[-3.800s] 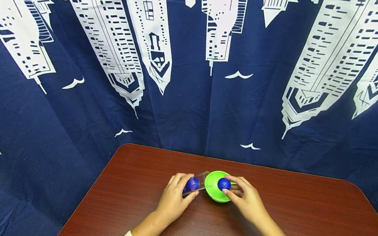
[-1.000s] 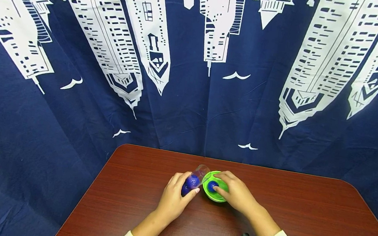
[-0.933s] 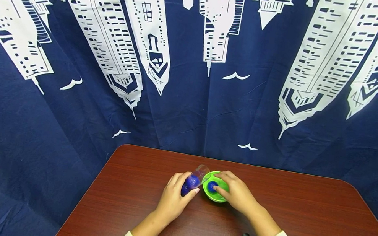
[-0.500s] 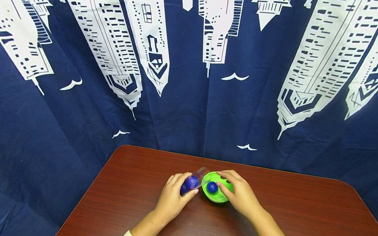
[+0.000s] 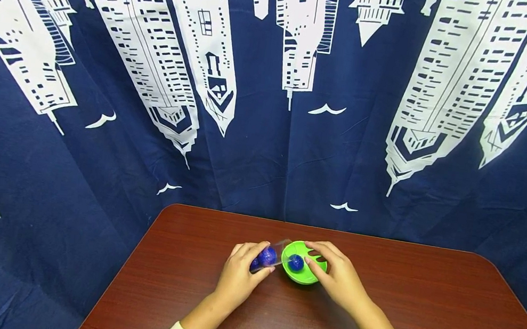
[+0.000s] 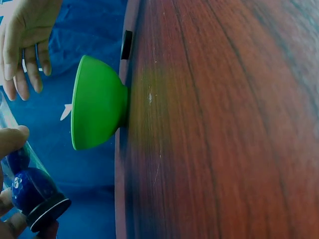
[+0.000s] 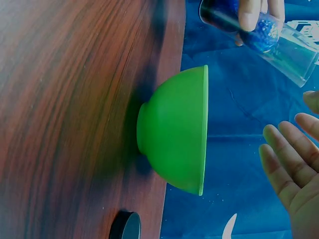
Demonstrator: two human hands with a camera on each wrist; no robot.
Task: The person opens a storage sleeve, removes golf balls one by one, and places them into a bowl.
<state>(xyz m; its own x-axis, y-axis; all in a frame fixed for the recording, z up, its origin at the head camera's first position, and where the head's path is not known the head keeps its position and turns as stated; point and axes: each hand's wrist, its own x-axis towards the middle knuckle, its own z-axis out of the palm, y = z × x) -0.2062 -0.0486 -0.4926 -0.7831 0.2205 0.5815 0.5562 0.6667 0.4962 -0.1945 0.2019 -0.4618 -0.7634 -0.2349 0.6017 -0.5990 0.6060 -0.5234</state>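
Note:
My left hand (image 5: 238,273) grips a clear tube (image 5: 280,248) with a black base, tilted so its mouth points toward the bowl. Blue balls (image 5: 267,256) with a dimpled, glittery look sit inside it, the lower one partly covered by my fingers. A bright green bowl (image 5: 311,278) stands upright on the table just right of the tube's mouth. Inside the bowl lies another blue ball (image 5: 296,263). Above the bowl's right side my right hand (image 5: 344,279) hovers with fingers spread and relaxed, holding nothing; the right wrist view shows its fingers (image 7: 286,162) apart from the rim.
A dark reddish wooden table (image 5: 423,294) carries the bowl. A round black cap (image 7: 124,226) lies on it beyond the bowl, hidden behind my right hand in the head view. A navy cloth (image 5: 252,179) with white building prints hangs behind the table.
Earlier my right hand pinched a blue ball over the bowl; it lowered the ball in, let go and lifted away. My left hand has tipped the tube closer to level in the last second.

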